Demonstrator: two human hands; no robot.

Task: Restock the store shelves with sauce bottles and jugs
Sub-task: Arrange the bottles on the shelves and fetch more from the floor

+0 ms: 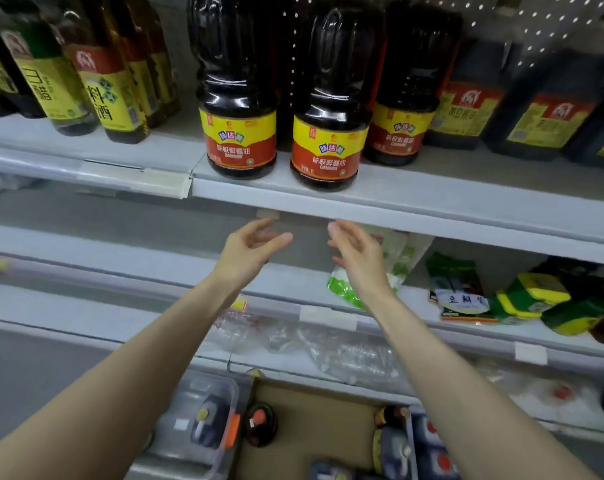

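Both hands are raised in the centre of the frame, just below the front edge of the upper shelf (397, 211). The left hand (250, 249) is empty, with fingers loosely spread and slightly bent. The right hand (357, 261) is likewise empty, with fingers extended and palm turned toward the left hand. The two hands are near each other but apart, and neither touches any item.

Three dark sauce jugs (328, 147) with red and yellow labels stand upright at upper centre on the upper shelf; the middle one sits closest to the edge. Yellow-labelled bottles (103, 95) stand at upper left, and darker jugs (543, 116) at upper right.

On the middle shelf (155, 268), a green and white bag (342, 289) lies behind the right hand, with green packets (536, 296) at right.

At bottom centre a cardboard box (311, 410) holds a red-capped bottle (260, 422). A clear plastic bin (189, 386) beside it holds more bottles.
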